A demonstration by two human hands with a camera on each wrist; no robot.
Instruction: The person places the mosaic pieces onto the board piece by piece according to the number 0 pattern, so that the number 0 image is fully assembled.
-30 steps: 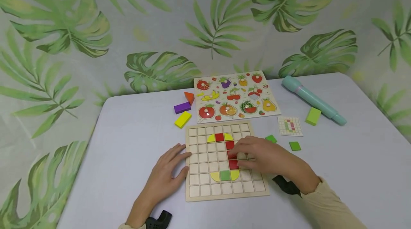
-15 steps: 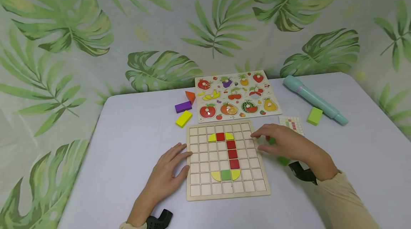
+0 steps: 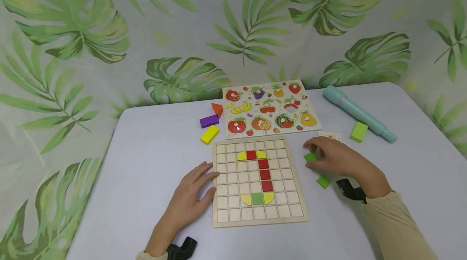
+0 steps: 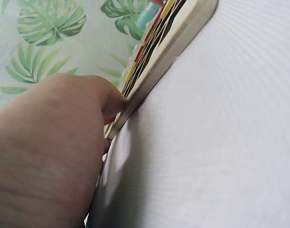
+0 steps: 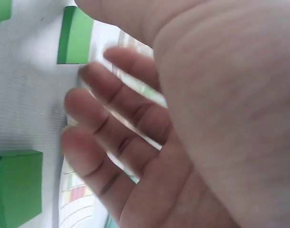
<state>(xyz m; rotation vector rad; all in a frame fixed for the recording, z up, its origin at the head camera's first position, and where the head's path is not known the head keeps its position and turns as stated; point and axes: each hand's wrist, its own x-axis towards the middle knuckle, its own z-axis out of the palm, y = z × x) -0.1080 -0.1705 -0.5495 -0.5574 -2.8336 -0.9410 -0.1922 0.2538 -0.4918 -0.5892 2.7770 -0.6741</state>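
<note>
A wooden grid board holds several red squares, a green square and yellow quarter-round tiles. My left hand rests beside it, fingertips at its left edge; the left wrist view shows fingers against the board's side. Right of the board, my right hand is over a loose green tile, its thumb and fingers apart on either side. A second green tile lies nearer me. In the right wrist view the fingers are loosely bent, with green pieces past their tips.
A fruit peg puzzle lies behind the board. Orange, purple and yellow blocks sit to its left. On the right are a partly covered pattern card, a light green block and a teal stick-shaped thing.
My right hand has left the red squares and moved right to the loose green tile. The other green tile has shifted left and towards me. My left hand has stayed put.
</note>
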